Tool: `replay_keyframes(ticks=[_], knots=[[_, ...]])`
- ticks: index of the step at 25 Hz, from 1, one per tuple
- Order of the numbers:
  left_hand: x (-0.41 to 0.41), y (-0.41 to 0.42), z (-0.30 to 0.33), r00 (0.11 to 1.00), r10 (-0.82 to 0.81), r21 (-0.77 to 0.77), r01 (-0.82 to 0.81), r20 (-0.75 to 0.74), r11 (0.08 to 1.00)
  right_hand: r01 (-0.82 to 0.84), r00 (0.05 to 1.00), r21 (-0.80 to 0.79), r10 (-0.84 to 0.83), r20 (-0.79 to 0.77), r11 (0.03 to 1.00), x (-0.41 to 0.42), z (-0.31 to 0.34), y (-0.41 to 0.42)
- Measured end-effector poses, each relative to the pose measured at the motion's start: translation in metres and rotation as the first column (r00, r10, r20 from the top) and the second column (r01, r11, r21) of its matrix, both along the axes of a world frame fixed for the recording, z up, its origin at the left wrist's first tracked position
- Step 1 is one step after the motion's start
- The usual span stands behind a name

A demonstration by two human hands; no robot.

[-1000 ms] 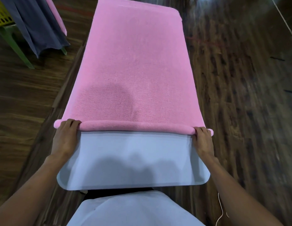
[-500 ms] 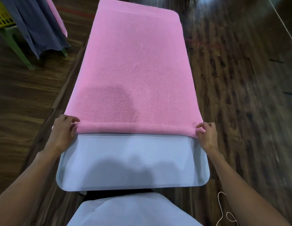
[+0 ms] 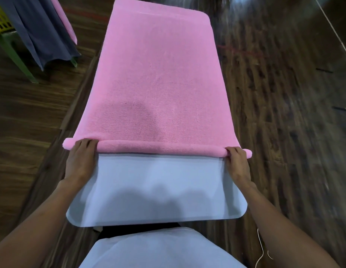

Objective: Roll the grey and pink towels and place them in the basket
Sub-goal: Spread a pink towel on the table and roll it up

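Pink towel point(image 3: 158, 78) lies flat along the bench point(image 3: 158, 190), its near end wound into a narrow roll crossing the bench from edge to edge. Left hand point(image 3: 80, 161) grips the roll's left end, fingers curled over it. Right hand point(image 3: 238, 165) grips the right end likewise. Grey towel point(image 3: 38, 29) hangs off the bench at far left, beside a yellow basket point(image 3: 0, 22).

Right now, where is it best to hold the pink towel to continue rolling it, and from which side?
Grip the rolled near edge of the pink towel close to its two ends, coming from the near side, as the left hand and right hand do. The roll runs straight across the white table, and the flat rest lies beyond it, so pushing away probably keeps it even.
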State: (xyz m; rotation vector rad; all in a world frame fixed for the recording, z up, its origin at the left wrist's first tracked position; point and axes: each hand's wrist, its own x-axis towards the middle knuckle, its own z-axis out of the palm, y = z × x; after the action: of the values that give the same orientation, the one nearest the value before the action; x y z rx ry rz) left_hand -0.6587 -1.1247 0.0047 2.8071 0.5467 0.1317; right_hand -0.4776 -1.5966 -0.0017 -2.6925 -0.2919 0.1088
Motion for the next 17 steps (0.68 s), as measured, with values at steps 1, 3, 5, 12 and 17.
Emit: replay_keyframes(ticks=[1, 3, 5, 12, 17], knots=[[-0.001, 0.000, 0.002, 1.000, -0.010, 0.003, 0.010, 0.000, 1.000, -0.007, 1.000, -0.022, 0.008, 0.011, 1.000, -0.002, 0.002, 0.000], [-0.009, 0.001, 0.004, 0.999, -0.038, -0.002, 0.038, -0.012, 0.999, -0.049, 0.998, -0.084, 0.051, 0.024, 0.995, -0.010, 0.005, -0.007], [-0.020, 0.004, 0.003, 0.996, -0.075, -0.030, 0.074, -0.047, 0.997, -0.094, 0.995, -0.151, 0.089, -0.036, 0.984, -0.012, 0.007, -0.017], [-0.005, 0.018, 0.006, 0.999, 0.013, -0.167, -0.008, 0.031, 0.986, 0.070, 0.997, -0.063, -0.070, -0.008, 0.996, 0.007, 0.008, -0.011], [-0.021, -0.013, 0.001, 0.992, -0.001, 0.079, -0.009, 0.128, 0.997, 0.076, 0.980, -0.121, -0.051, 0.191, 0.990, -0.021, -0.004, 0.003]])
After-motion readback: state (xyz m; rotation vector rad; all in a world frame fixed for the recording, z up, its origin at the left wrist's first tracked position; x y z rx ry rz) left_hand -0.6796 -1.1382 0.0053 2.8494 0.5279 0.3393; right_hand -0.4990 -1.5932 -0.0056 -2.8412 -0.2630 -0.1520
